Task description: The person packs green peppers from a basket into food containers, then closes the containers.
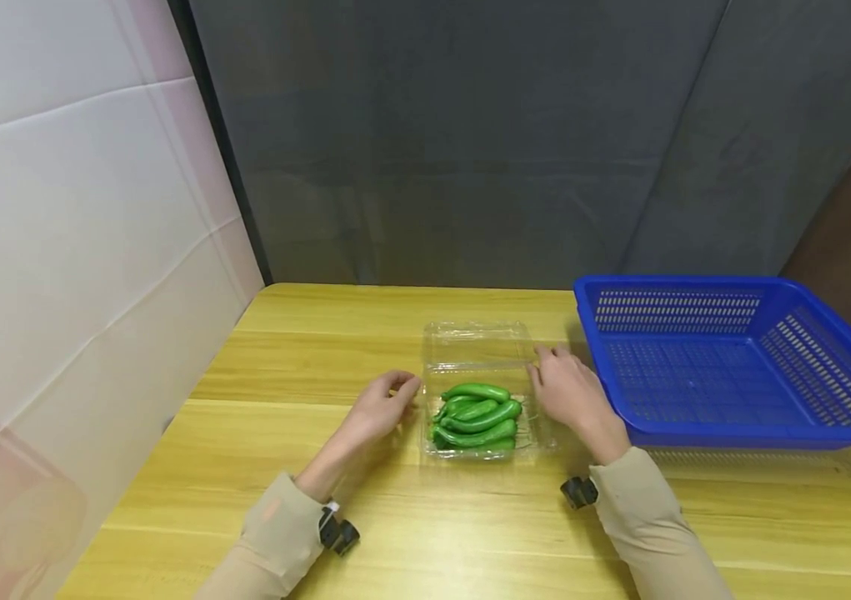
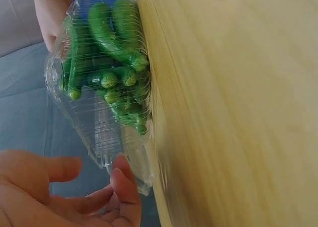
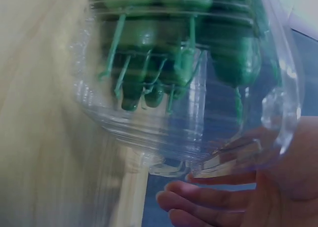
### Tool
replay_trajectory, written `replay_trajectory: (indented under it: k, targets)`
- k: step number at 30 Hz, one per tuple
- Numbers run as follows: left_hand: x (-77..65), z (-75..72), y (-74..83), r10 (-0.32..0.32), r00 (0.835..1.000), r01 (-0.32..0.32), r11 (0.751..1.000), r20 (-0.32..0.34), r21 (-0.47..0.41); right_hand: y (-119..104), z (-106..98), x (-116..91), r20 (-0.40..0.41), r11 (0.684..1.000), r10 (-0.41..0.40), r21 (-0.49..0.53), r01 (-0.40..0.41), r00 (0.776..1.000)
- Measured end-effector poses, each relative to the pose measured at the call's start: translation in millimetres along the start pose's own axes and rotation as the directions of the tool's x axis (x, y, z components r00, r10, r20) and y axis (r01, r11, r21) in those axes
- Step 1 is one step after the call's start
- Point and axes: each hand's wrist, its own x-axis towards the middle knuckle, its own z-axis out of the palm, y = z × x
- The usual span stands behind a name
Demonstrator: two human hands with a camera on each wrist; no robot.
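A clear plastic clamshell box (image 1: pixel 488 374) lies on the wooden table, its lid (image 1: pixel 478 343) folded back away from me. Several long green peppers (image 1: pixel 481 418) fill the nearer part of its base, with thin stems visible in the right wrist view. My left hand (image 1: pixel 383 406) is at the box's left side. In the left wrist view, its fingertips (image 2: pixel 121 170) are at the box edge near the hinge, while the thumb stands apart. Along the right side is my right hand (image 1: pixel 569 390), its extended fingers (image 3: pixel 208 194) by the hinge. Whether they touch the plastic I cannot tell.
A blue plastic basket (image 1: pixel 688 437) with slotted walls stands to the right, close to my right forearm. Behind the table (image 1: pixel 305 350) hangs a dark grey curtain (image 1: pixel 440 150). A pale cloth wall (image 1: pixel 80 225) runs along the left.
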Motion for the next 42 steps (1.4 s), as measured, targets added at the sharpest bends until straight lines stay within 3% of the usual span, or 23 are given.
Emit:
replay_trajectory:
  k: [10,18,28,42]
  targets:
    - [2.5,0.9,-1.6,0.045,0.999,-0.045,0.999,-0.007,-0.015,4,2,2,0.024,1.0,0.011,-0.006,-0.011,1.0]
    - [2.7,2.7,-1.4,0.072,0.997,-0.072,0.997,0.013,-0.006,4,3,4,0.004,0.99,0.095,0.109,-0.095,0.995]
    - [2.7,3.0,0.6,0.065,0.998,-0.065,0.996,0.007,-0.053,6,10,8,-0.047,0.975,0.088,0.209,-0.076,0.995]
    - [2.2,1.4,1.1,0.054,0.998,-0.049,0.99,0.036,-0.129,7,11,9,0.018,0.943,0.152,0.296,-0.15,0.988]
